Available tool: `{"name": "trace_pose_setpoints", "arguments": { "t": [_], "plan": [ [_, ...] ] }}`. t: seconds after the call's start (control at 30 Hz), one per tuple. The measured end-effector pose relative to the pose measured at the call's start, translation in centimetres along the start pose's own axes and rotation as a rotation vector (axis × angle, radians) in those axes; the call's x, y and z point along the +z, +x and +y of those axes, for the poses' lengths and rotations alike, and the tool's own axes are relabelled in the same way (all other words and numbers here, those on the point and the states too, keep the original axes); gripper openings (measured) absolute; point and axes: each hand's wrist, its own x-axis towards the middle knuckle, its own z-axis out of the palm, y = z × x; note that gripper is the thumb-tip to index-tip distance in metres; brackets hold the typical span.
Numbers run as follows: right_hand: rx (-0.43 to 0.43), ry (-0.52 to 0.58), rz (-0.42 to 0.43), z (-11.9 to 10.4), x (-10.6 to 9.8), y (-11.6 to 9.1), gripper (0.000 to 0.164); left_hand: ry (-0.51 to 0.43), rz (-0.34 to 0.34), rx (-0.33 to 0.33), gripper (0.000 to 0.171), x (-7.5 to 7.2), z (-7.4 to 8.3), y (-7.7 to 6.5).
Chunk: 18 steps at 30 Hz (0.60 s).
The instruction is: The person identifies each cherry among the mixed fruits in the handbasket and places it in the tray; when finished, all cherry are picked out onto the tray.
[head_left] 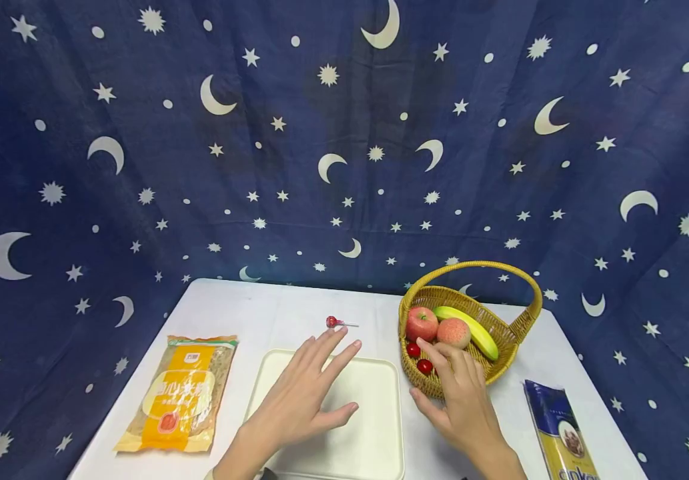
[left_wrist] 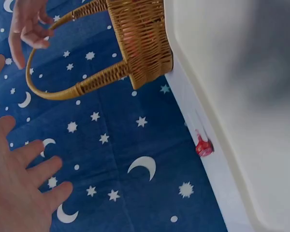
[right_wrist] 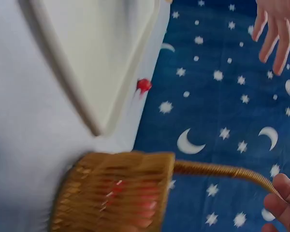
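Observation:
My left hand (head_left: pixel 302 397) hovers over the cream rectangular tray (head_left: pixel 374 427), its fingers extended and its thumb held apart, holding nothing. In front of the wicker basket (head_left: pixel 509 347) is my right hand (head_left: pixel 464 403), fingers loosely bent and nothing held. From the head camera it overlaps the basket's near side; the wrist views show no grip on it. Inside the basket lie a red apple (head_left: pixel 421 324), a peach (head_left: pixel 453 332), a banana (head_left: pixel 476 333) and two small red fruits, one of them a cherry-like ball (head_left: pixel 425 366). Behind the tray lies a red lollipop (head_left: pixel 332 322).
An orange and clear food packet (head_left: pixel 176 393) lies at the table's left. On the right is a blue and gold packet (head_left: pixel 563 430), cut off by the frame's bottom edge. A navy curtain (head_left: pixel 296 167) with moons and stars hangs behind the white table (head_left: pixel 224 307).

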Motion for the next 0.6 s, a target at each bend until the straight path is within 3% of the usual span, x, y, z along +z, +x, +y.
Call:
{"name": "trace_pose_setpoints", "arguments": {
  "t": [0.13,0.3,0.43,0.6],
  "plan": [
    [0.118,-0.024,0.01,1.3,-0.3,-1.7,0.078,-0.037,0.012,0.035,0.089,0.9,0.1,0.4],
    [0.318,-0.077,0.086,3.0,-0.4,-3.7,0.069,-0.106,-0.034,0.023,0.084,1.9,0.5,1.1],
    [0.453,-0.094,0.126,4.2,-0.3,-5.0,0.061,-0.129,-0.066,0.028,0.079,3.0,0.8,2.4],
    [0.551,-0.104,0.11,5.1,0.2,-6.2,0.055,-0.107,-0.106,0.068,0.075,4.6,1.2,4.2]
  ]
}}
